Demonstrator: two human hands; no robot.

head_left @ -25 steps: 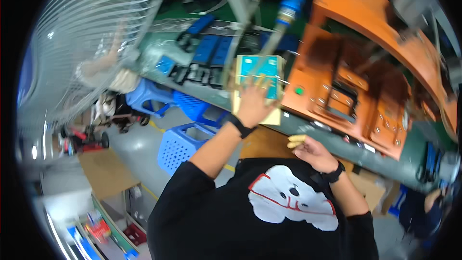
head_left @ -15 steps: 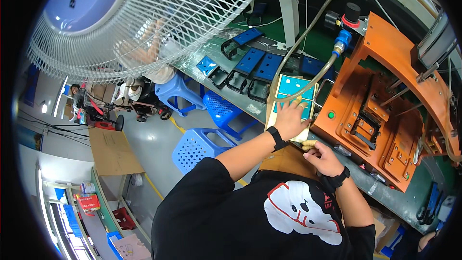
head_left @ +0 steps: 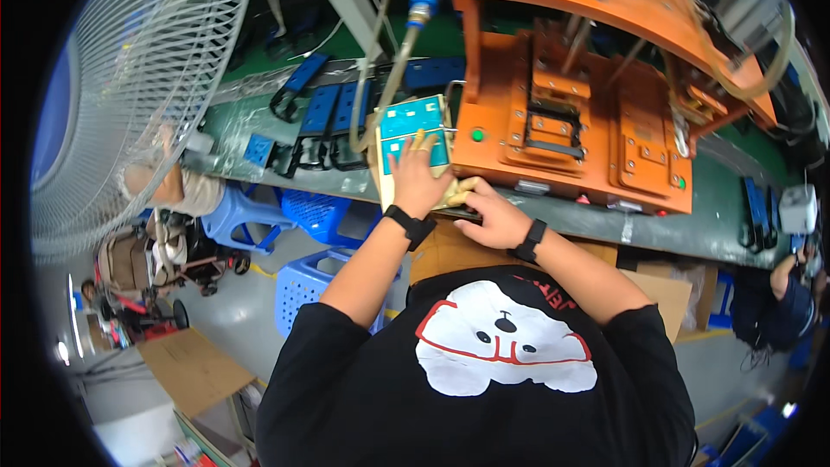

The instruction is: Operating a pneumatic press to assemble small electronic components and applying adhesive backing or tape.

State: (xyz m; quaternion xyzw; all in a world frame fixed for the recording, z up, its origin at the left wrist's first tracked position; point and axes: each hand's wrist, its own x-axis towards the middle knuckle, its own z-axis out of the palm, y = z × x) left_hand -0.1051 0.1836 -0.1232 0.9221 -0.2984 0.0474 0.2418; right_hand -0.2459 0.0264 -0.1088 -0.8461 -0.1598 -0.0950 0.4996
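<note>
My left hand [head_left: 418, 176] lies flat, fingers spread, on a stack of teal-faced cards on a beige backing [head_left: 411, 131] at the front of the green bench [head_left: 657, 227]. My right hand [head_left: 488, 214] rests just to its right at the bench edge, fingers curled on the lower corner of the stack, with a pale yellow finger cover showing. Both wrists wear black bands. An orange press fixture [head_left: 596, 112] stands right behind the hands.
Black-and-blue frame parts [head_left: 324, 125] lie in a row on the bench to the left. A large white fan [head_left: 138, 78] stands at left. Blue plastic stools and a basket [head_left: 307, 281] sit under the bench. Another person [head_left: 791, 294] is at far right.
The view has swung and closed in on the bench. My left hand stays on the teal stack; my right hand has come up beside it to the stack's lower corner.
</note>
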